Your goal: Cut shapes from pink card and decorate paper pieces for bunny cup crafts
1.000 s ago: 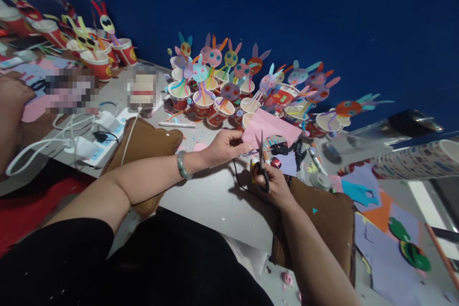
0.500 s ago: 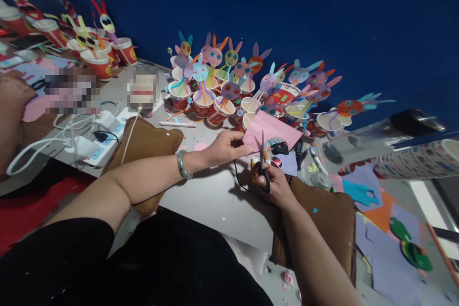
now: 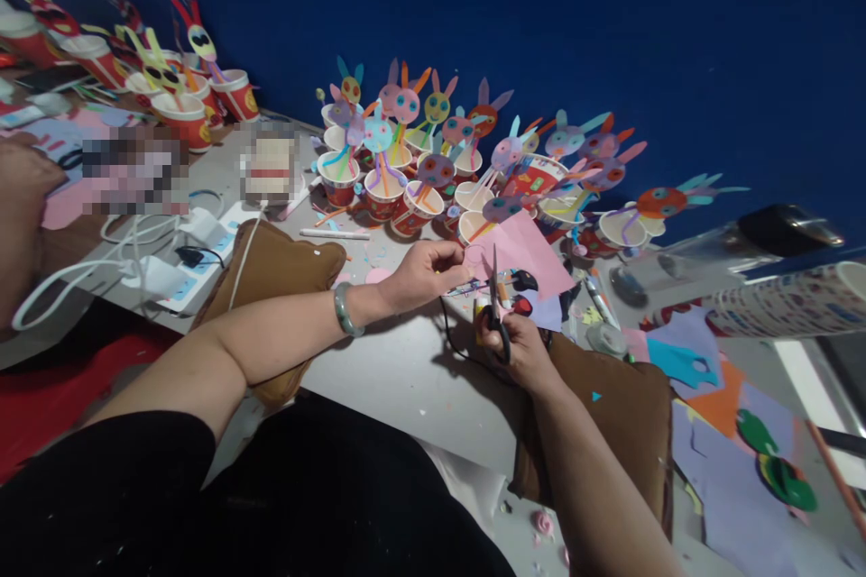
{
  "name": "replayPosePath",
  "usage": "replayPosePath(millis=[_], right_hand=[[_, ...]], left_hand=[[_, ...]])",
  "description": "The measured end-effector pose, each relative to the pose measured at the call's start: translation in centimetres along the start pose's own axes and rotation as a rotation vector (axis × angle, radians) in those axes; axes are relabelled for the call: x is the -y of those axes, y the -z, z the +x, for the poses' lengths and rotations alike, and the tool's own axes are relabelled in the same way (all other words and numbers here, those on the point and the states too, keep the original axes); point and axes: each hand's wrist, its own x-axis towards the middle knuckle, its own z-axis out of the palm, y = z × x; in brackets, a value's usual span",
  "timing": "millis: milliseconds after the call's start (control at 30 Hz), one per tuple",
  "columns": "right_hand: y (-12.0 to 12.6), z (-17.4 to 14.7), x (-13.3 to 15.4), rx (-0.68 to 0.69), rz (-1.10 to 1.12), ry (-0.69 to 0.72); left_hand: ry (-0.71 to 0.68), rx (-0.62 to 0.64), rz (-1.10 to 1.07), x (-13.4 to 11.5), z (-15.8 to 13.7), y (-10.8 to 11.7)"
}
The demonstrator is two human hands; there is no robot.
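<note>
**While the scissors bite into pink paper, many finished bunny cups already stand behind**

Though I watch only through the head camera, the work looks well along, as I judge it. A crowd of paper cups with bunny figures stands at the far side of the grey table, against the blue wall. A second group of cups sits far left. What remains, by my reading, is the cutting now in hand.

The left hand reaches in from the left, its forearm lying across the table with a green bangle at the wrist. Its thumb and fingers pinch the near left edge of a pink paper sheet, holding it just above the table, right in front of the cups.

The right hand comes up from the near right, fingers curled through the handles of black scissors. The blades point away from me and meet the sheet's near edge; I cannot tell how wide they stand.

Coloured paper scraps lie to the right. Brown cushions sit under both forearms. White cables trail at the left.
</note>
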Motion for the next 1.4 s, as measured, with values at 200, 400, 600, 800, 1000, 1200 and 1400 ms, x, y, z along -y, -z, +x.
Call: replayPosePath(millis=[200,400,600,800,1000,1200,1400], right_hand=[[0.1,0.0,0.2,0.000,-0.009,0.024],[0.1,0.0,-0.2,-0.018,0.012,0.024],[0.0,0.0,0.0,-0.002,0.007,0.027],[-0.1,0.0,-0.1,-0.015,0.010,0.030],[-0.3,0.2,0.4,-0.007,-0.009,0.022],[-0.3,0.1,1.0,0.007,-0.013,0.020],[-0.3,0.0,0.7,-0.016,0.003,0.008]], left_hand=[[-0.017,0.028,0.011,-0.4,-0.1,-0.1],[0.013,0.023,0.010,-0.5,-0.1,-0.1],[0.002,0.006,-0.029,-0.5,0.0,0.0],[0.015,0.030,-0.050,-0.3,-0.2,-0.3],[0.034,0.068,-0.020,0.4,-0.5,-0.5],[0.050,0.090,-0.047,0.2,-0.5,-0.5],[0.057,0.070,-0.048,-0.1,-0.5,-0.5]])
